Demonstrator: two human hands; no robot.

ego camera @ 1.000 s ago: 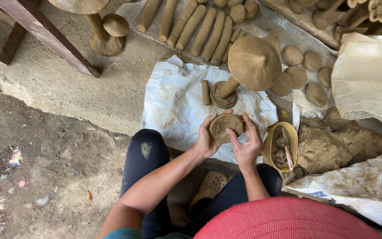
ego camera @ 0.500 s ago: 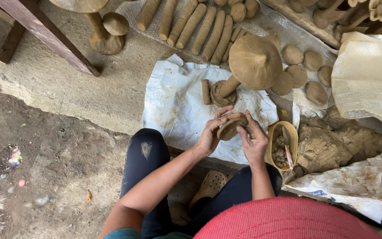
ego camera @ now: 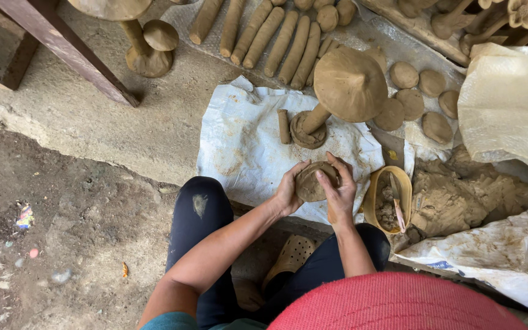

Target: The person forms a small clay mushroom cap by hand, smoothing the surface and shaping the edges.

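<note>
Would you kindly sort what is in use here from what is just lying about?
In use: left hand, right hand, round brown clay lump.
Lying about: yellow tub of clay scraps, clay mushroom, clay rolls, flat clay discs.

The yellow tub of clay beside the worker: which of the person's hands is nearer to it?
Right. The right hand lies just beside the yellow tub, gripping the clay lump; the left hand is beyond the lump.

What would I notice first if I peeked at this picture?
Probably the two muddy hands, left hand and right hand, wrapped around a round lump of clay in the middle. Just above it stands a big clay mushroom on a white sheet, with clay rolls lined up behind.
</note>
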